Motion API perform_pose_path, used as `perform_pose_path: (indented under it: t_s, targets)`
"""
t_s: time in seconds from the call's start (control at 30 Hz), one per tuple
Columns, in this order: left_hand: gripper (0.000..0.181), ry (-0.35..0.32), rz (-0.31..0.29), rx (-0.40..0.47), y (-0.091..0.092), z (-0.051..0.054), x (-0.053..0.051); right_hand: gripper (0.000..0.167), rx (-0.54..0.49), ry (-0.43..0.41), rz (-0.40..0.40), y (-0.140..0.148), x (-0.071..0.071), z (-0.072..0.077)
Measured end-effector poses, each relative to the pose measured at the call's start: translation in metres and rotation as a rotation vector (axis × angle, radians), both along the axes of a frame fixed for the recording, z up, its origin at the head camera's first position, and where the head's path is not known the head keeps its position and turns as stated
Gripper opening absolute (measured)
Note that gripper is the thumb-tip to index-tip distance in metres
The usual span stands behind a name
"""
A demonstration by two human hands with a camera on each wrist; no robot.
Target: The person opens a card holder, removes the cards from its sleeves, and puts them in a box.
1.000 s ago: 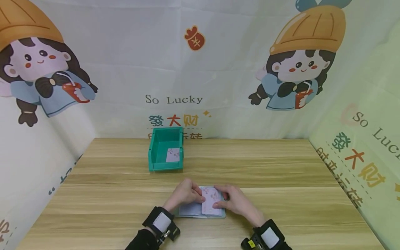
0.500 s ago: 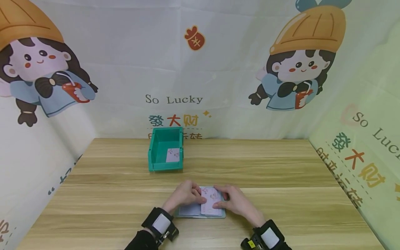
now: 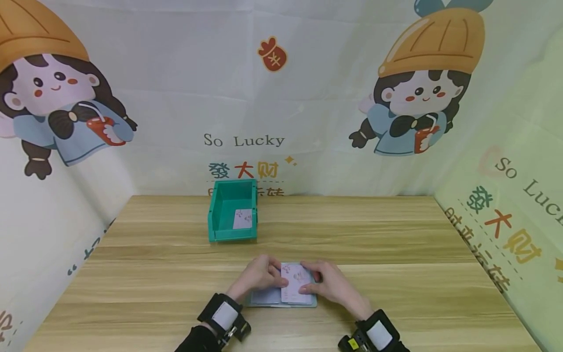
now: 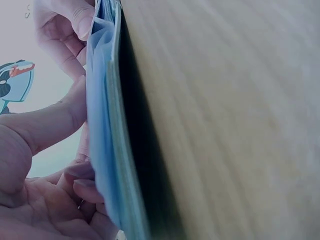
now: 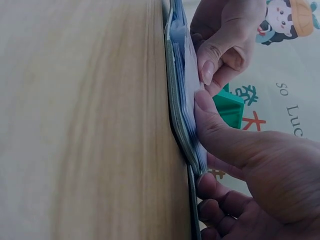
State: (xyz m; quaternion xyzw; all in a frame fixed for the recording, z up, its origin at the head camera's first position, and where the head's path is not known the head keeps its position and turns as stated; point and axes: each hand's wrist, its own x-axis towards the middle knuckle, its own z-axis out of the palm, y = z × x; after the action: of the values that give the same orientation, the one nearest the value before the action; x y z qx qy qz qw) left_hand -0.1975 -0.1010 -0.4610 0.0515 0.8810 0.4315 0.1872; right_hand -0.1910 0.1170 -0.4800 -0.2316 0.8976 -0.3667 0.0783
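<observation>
Shifted slightly left since a moment ago, the card (image 3: 293, 289) is pinched by the left hand (image 3: 260, 274) and right hand (image 3: 330, 283) over the booklet (image 3: 265, 296); placement seems unfinished. Farther off, a second card (image 3: 242, 219) is left in the green box (image 3: 232, 236).

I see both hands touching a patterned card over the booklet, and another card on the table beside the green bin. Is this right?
Not quite: the head view shows the other card inside the green bin, not on the table. The left hand and right hand do touch the patterned card over the booklet.
</observation>
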Motion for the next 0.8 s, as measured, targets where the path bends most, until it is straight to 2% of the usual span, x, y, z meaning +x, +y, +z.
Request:
perform_pose_path:
  t_s: [0.27,0.4,0.57,0.8]
  targets:
    - [0.043,-0.039,-0.018,0.111,-0.007,0.002,0.002,0.060,-0.004,0.004,-0.001,0.001,0.000,-0.002]
    - [0.045,-0.064,-0.050,0.184,-0.013,0.002,0.000,0.060,-0.002,0.018,0.002,0.002,0.000,-0.003]
    - [0.048,-0.041,-0.108,0.223,-0.019,0.000,-0.002,0.062,-0.003,0.020,0.000,0.002,0.000,-0.003]
    - [0.056,0.027,-0.117,0.198,-0.022,-0.003,0.000,0.062,-0.005,0.031,0.007,0.002,0.000,-0.001]
